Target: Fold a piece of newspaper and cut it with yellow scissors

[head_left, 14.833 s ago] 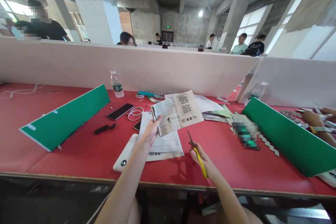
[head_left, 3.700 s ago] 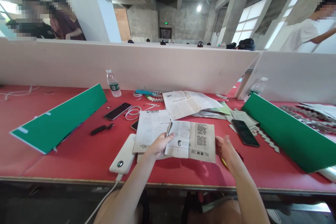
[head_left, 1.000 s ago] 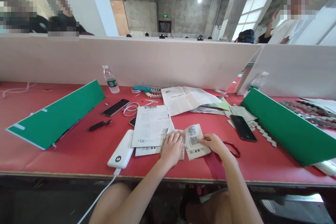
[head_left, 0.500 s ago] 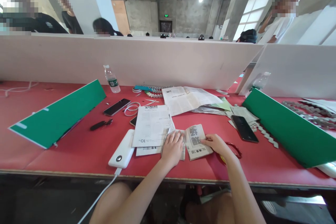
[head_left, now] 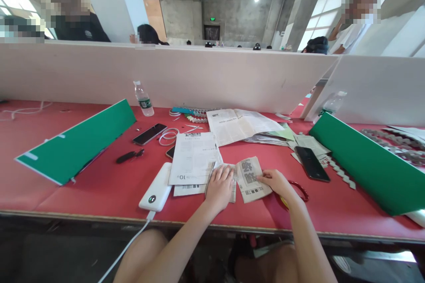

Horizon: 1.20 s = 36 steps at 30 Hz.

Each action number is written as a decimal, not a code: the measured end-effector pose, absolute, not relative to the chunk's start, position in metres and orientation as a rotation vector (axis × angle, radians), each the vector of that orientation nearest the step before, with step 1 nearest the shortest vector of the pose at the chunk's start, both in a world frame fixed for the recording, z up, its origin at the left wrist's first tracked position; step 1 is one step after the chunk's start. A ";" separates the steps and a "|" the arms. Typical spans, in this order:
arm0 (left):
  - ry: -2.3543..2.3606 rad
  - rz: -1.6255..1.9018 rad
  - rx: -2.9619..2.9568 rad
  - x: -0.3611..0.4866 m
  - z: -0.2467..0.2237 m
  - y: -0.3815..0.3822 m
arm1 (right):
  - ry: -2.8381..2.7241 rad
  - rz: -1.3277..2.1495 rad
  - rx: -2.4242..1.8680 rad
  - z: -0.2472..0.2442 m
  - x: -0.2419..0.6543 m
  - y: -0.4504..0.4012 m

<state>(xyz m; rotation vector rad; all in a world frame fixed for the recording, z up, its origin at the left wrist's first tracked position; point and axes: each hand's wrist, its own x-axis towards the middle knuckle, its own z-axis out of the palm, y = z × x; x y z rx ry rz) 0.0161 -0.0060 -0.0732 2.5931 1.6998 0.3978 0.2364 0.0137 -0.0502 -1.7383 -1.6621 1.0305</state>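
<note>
My left hand [head_left: 220, 185] lies flat, fingers stretched out, on a narrow piece of newspaper [head_left: 233, 193]. Just right of it is a small folded newspaper piece [head_left: 252, 183] with large printed characters. Its right edge is pinched between the thumb and fingers of my right hand [head_left: 274, 182]. Beside my left hand, larger newspaper sheets [head_left: 192, 159] lie stacked on the red table. Red-handled scissors [head_left: 300, 191] show partly behind my right wrist; the rest is hidden.
A white power bank [head_left: 156, 188] with a cable, phones [head_left: 312, 163], a water bottle [head_left: 144, 99], paper chains [head_left: 341, 172] and more newspaper [head_left: 235, 126] lie around. Green boards [head_left: 79, 141] flank both sides, and a white partition [head_left: 166, 75] runs behind.
The whole view has shifted slightly. Both hands keep their places on the newspaper pieces. Beyond the partition, people at the left have moved.
</note>
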 end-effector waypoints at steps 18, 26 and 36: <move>1.672 0.422 2.630 0.015 -0.077 -0.004 | -1.772 0.828 -1.824 -0.039 0.234 0.019; 1.684 0.493 2.657 0.012 -0.078 -0.006 | -1.117 -0.063 -2.373 -0.035 0.335 0.033; 1.680 0.486 2.694 0.010 -0.081 -0.004 | -1.130 0.287 -2.581 -0.057 0.396 0.076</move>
